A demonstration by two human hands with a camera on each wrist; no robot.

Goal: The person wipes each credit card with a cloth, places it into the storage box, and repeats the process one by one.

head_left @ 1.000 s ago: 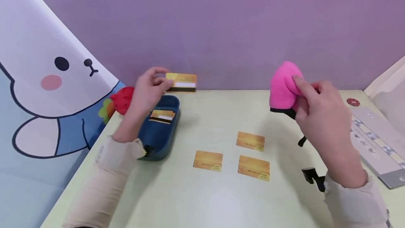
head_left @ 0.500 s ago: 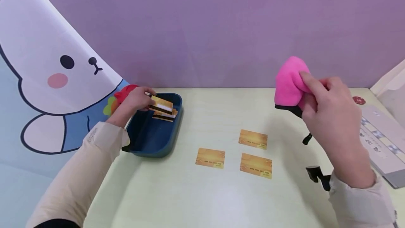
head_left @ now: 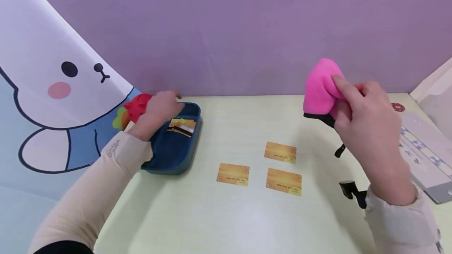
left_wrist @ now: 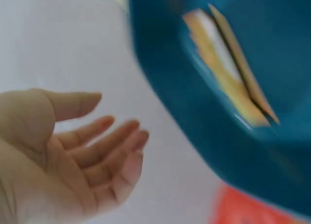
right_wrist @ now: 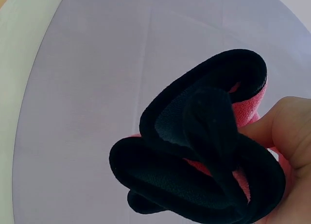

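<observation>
My left hand [head_left: 164, 107] is above the far left rim of a dark blue tray [head_left: 173, 160], with nothing in its fingers. The left wrist view shows its thumb and loosely bent fingers apart, beside the tray. Several gold cards [head_left: 181, 124] lie inside near the tray's far end, stripe side up. On the right, my right hand [head_left: 370, 136] pinches a pink fleece piece [head_left: 321, 87] and holds it above the table. Black trim [right_wrist: 194, 190] edges its folded opening in the right wrist view.
Three gold cards lie apart on the table: one left [head_left: 233, 175], one at the back [head_left: 280, 152], one in front [head_left: 284, 182]. A red pig toy [head_left: 138, 107] is behind the tray. A grey box [head_left: 427, 152] and red chip [head_left: 398, 107] are at the right.
My left hand carried a gold card down and leftward into the tray, then let it go among the others and rose slightly. The right hand still holds the pink fleece piece, nearly unmoved.
</observation>
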